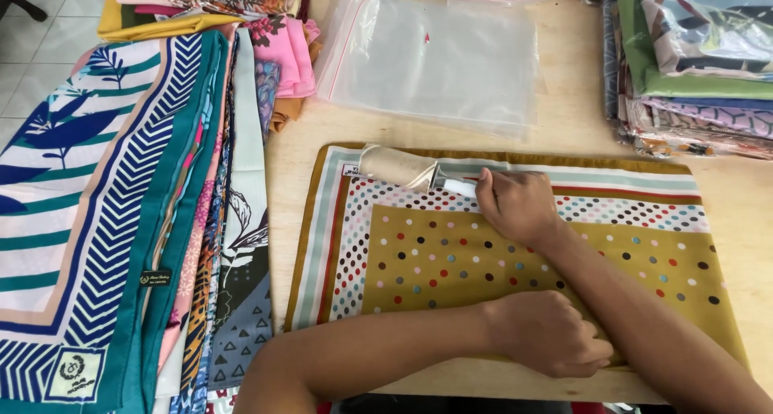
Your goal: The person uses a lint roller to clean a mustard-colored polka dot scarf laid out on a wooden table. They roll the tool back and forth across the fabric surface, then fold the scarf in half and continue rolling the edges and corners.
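Head view: right hand (pixel 515 204) grasps lint roller (pixel 403 169) on dotted scarf (pixel 483 257); left hand (pixel 549 333) clenched; clear bags (pixel 435 55) beyond.

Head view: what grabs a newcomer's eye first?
The mustard scarf with coloured polka dots, spread flat on the wooden table at centre. The right hand holds a lint roller at its top left corner, while the left hand presses its near edge. A pile of patterned scarves fills the left side, and clear plastic bags lie beyond.
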